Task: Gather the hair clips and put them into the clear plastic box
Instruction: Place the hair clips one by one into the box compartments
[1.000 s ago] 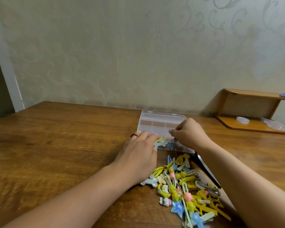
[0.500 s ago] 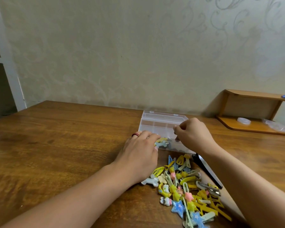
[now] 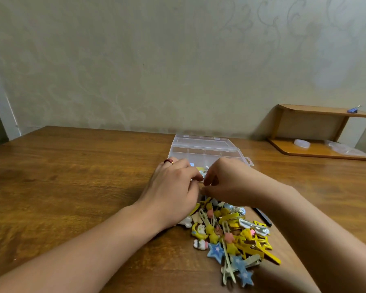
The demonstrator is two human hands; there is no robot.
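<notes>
On the wooden table we saw the clear plastic box lying long axis left-right beyond our left hand and right hand, fingertips together at its near edge, grip unclear, hair clips heaped nearer us.

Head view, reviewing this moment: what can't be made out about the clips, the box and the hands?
- Near part of the clear plastic box: hidden behind both hands, so the clip count inside is unclear.
- Left hand and right hand: fingertips curl together; whether either pinches a clip cannot be told.
- Pile of hair clips: overlapping, its far edge under the hands.
- Black object: mostly behind the right forearm.
</notes>
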